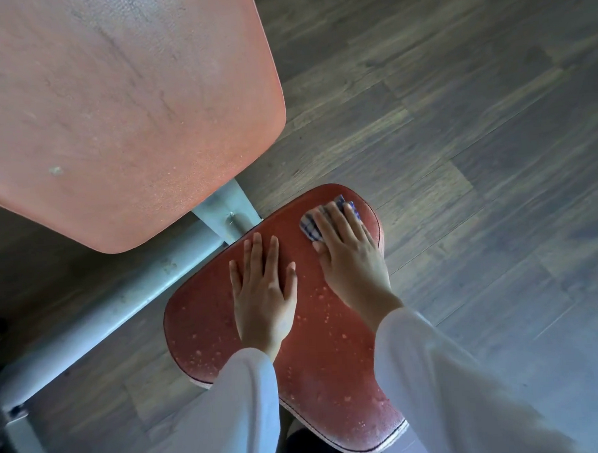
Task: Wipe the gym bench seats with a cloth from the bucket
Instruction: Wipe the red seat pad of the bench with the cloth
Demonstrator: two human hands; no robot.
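Backrest: while tilted up at the left, the pale red backrest (114, 107) shows scuffs and 1 small pale spot; untouched at this moment.
Frame: grey metal frame (99, 310) running from lower left up to the joint between backrest and seat.
Seat: worn red seat (317, 362), speckled with pale flecks, thickest toward the near edge; far right corner being wiped now.
Left hand: left hand (264, 296) laid flat on the seat, fingers straight and spread, gripping nothing, likely bracing the pad.
Right hand: right hand (347, 255) pressed palm-down on the cloth, fingers straight over it, not curled round it.
Cloth: blue-and-white checked cloth (309, 226) on the seat's far right corner, mostly hidden under the fingers.
Handling: probably light, soft and limp, prone to bunching; flat palm pressure suits wiping, a pinch at the exposed left edge suits lifting. Wet or dry, cannot tell.
Floor: dark wood-look floor (457, 116) to the right.
Containers: none in view; bucket not visible, contents unknown.
Progress: judged partway, near flecked part not yet reached.
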